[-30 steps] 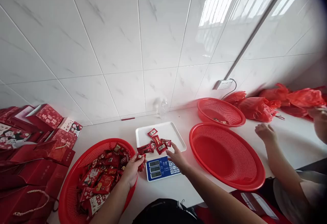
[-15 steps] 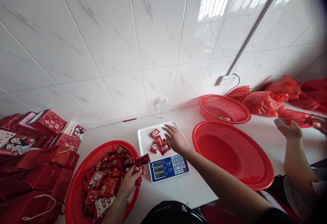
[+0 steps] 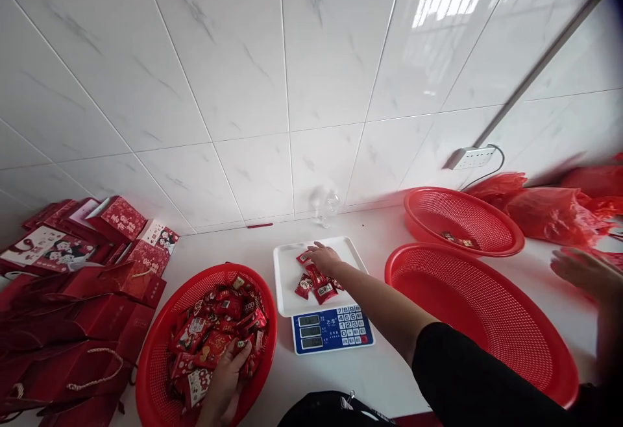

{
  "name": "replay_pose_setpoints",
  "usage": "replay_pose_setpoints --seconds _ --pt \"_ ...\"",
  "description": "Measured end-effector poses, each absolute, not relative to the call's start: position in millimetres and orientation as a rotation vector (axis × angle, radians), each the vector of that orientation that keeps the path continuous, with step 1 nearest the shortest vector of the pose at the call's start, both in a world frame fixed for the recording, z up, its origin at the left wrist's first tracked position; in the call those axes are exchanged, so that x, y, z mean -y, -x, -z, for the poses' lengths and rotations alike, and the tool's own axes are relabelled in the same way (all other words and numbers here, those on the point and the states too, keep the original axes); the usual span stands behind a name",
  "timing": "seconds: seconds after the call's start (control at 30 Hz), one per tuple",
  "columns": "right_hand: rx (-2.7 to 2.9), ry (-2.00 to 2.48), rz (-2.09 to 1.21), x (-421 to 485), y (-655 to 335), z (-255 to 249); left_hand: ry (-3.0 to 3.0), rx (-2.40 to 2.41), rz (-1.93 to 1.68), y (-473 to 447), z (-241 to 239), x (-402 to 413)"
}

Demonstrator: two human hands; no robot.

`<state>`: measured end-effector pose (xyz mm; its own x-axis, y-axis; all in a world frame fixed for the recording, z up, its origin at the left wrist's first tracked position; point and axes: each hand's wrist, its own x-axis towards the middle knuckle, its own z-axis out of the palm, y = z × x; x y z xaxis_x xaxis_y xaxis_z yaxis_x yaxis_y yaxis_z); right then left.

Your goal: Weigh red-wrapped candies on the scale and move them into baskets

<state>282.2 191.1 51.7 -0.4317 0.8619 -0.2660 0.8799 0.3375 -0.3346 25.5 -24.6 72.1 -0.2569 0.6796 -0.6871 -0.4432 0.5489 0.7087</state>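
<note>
My left hand [image 3: 228, 370] is low over the red mesh basket [image 3: 146, 355], which is full of red-wrapped snack packets [image 3: 214, 348]. Its thumb and fingers are closed together among the packets, and what they hold is hidden. Fingers stretched out, my right hand [image 3: 323, 258] reaches over the white tray [image 3: 287, 265] of a digital scale [image 3: 333, 331]. Several small red wrapped candies [image 3: 325, 291] lie loosely on that tray. One candy [image 3: 302, 259] is at the right hand's fingertips, partly covered; whether they touch it is unclear.
Red gift boxes and bags [image 3: 87, 323] are stacked at the left. Right of the scale stands a large red basket [image 3: 467, 323], with another red basket [image 3: 462, 219] behind it holding a few packets. Red plastic bags [image 3: 549, 213] and another person's hand [image 3: 584, 274] are farther right.
My left hand has gone from beside the scale, where it held red packets, back over the full basket. My right hand has shifted left across the tray candies. The view has turned left.
</note>
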Motion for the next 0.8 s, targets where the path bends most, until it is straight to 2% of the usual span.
replay_pose_setpoints --seconds 0.3,0.6,0.7,0.8 --pt "-2.511 -1.922 0.597 -171.1 -326.2 -42.6 -0.157 -1.511 -1.095 -20.5 -70.9 21.1" --pt "-2.558 -2.103 0.726 -122.5 -333.0 -53.4 -0.347 -1.425 -1.005 -33.2 -83.5 7.5" --pt "-2.57 -2.281 1.015 -105.2 -324.0 -70.0 -0.462 -1.39 -0.961 -44.0 -84.9 5.1" --pt "-2.554 -2.091 1.63 -77.8 -305.6 -89.9 -0.662 -1.333 -0.88 -59.8 -84.4 4.6"
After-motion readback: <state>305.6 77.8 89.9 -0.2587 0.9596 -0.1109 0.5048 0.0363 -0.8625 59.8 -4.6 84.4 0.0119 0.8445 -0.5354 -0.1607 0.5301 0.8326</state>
